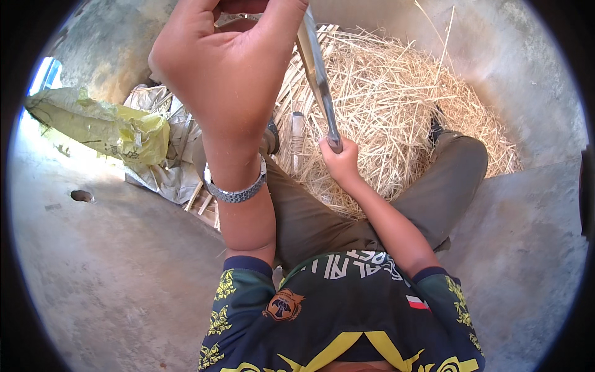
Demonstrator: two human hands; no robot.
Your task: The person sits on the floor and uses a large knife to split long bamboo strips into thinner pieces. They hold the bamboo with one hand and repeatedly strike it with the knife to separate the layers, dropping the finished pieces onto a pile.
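Observation:
My left hand (226,68) is raised close to the camera at the top, fingers curled inward and partly cut off by the picture's edge. What its fingertips hold cannot be made out. A long metal blade (320,80), greyish with a yellowish face, slants from beside my left thumb down to my right hand. My right hand (341,160) is closed around its lower end, above my lap. A silver wristwatch (237,191) sits on my left wrist.
A heap of dry straw-like strips (384,105) lies between and beyond my legs. A pale stick with a dark end (297,139) lies at its left side. Farther left are a yellow-green sack (105,133) and crumpled grey sheeting (161,180). Concrete walls (527,68) curve around.

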